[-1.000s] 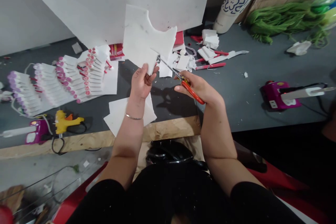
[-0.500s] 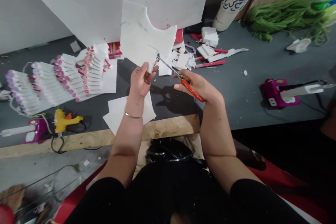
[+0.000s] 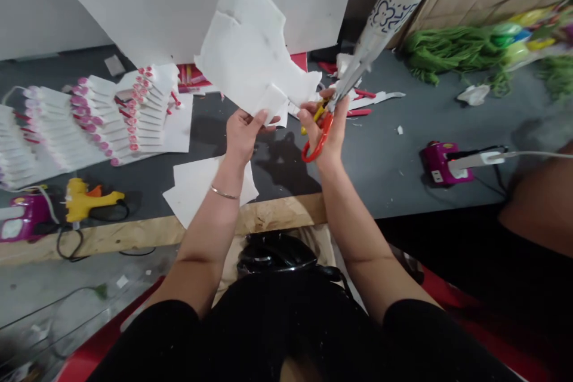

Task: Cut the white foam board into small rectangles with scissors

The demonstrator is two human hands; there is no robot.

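Observation:
Pinched in my left hand (image 3: 244, 134) is a large white sheet (image 3: 257, 51) with curved, irregular cut edges, along with a small rectangular white piece (image 3: 271, 101) at its lower part. My right hand (image 3: 329, 131) grips a pair of scissors (image 3: 323, 131) with red and yellow handles. The blades point up and to the right, away from the sheet, and are smeared by motion. The fingers of my right hand are close to the sheet's right corner; whether they touch it I cannot tell. White sheets (image 3: 208, 182) lie on the table below my left hand.
Rows of white strips with pink and purple ends (image 3: 94, 125) lie at left. A yellow glue gun (image 3: 87, 200) rests near the front edge. Purple power adapters (image 3: 443, 164) sit at both sides. At the back right are a white bottle (image 3: 387, 12) and green cord (image 3: 452, 51).
My right hand has turned the scissors from pointing at the sheet to pointing up and right. The sheet has rotated in my left hand, and a small rectangular piece now shows against it.

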